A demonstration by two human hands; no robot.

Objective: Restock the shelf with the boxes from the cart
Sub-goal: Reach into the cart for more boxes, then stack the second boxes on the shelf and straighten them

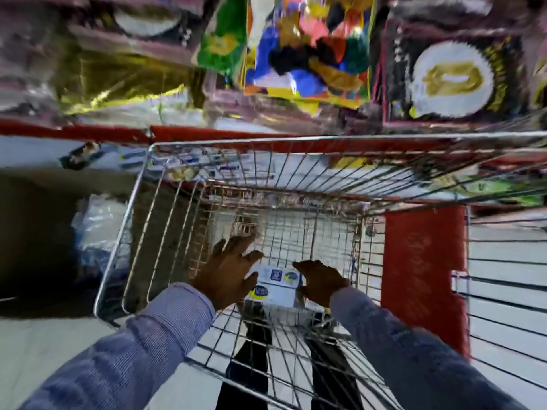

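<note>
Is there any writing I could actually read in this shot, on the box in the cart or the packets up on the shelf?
None reads clearly.
White box between the hands: blue and yellow logos, lettering too blurred.
Dark packet on the shelf: a gold mark on a white disc, perhaps "0", unsure.
Shelf-edge labels: too small and smeared.

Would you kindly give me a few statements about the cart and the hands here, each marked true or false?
1. Both hands reach down into the wire cart. True.
2. The left hand and the right hand are on opposite sides of a white box. True.
3. The box is already on the shelf. False: it lies low in the cart.
4. The cart is piled full of boxes. False: only this one box shows.
5. The person wears blue sleeves. True.
6. The panel to the right of the cart is green. False: the panel is red.
</note>
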